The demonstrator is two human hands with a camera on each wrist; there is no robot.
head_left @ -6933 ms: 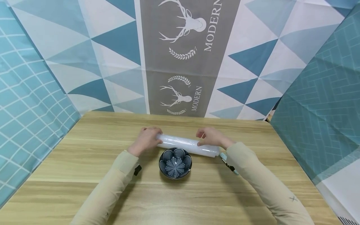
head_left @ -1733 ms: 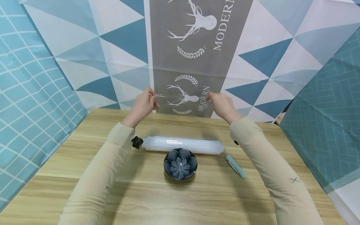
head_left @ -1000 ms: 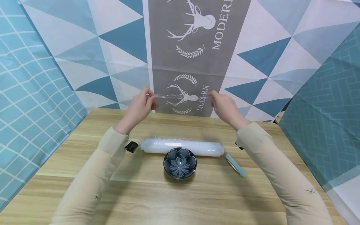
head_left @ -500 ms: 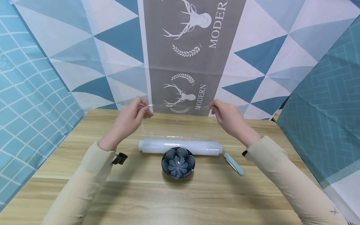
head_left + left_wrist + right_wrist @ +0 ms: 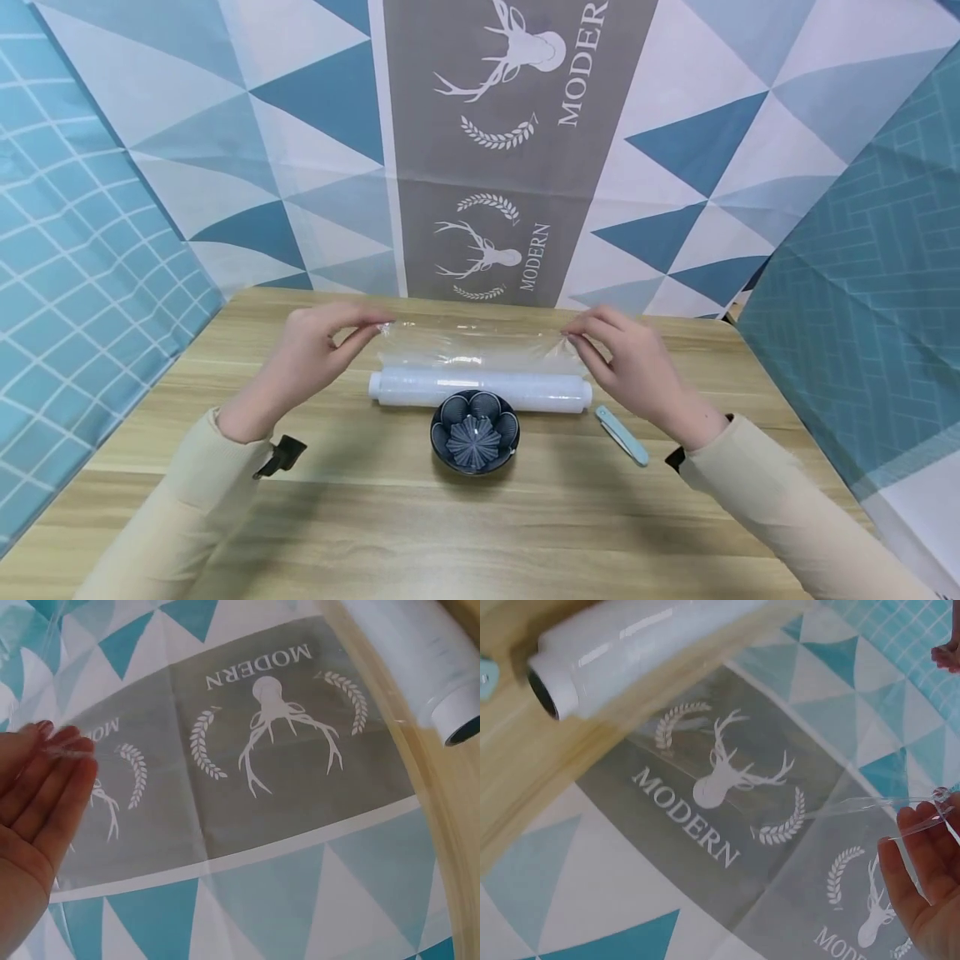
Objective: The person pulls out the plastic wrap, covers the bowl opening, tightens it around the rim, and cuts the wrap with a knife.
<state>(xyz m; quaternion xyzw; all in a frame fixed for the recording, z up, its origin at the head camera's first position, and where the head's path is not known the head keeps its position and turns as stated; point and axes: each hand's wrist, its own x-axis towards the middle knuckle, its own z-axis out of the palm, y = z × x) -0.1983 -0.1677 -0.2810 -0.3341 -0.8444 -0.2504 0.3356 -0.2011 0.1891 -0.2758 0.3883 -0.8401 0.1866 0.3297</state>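
Note:
A white roll of cling film (image 5: pixel 517 392) lies crosswise on the table behind a dark blue petal-patterned bowl (image 5: pixel 450 412). From the roll a clear sheet of film (image 5: pixel 472 343) stretches up and back, its free edge held taut between both hands. My left hand (image 5: pixel 311 354) pinches the sheet's left corner between thumb and fingertips. The right corner is pinched by my right hand (image 5: pixel 637 358). In the right wrist view, the right hand (image 5: pixel 926 862) shows film bunched into thin strands at the fingertips. The roll's hollow end (image 5: pixel 457 724) shows in the left wrist view.
A light blue folding knife or cutter (image 5: pixel 622 436) lies on the wooden table (image 5: pixel 480 533), right of the bowl and near the roll's right end. Patterned cloth (image 5: pixel 480 167) stands behind the table's back edge, with blue cloth on both sides.
Earlier, both hands were at the roll; then they drew the film's edge up before the back cloth. Since then they have lowered it close behind the roll and spread slightly apart.

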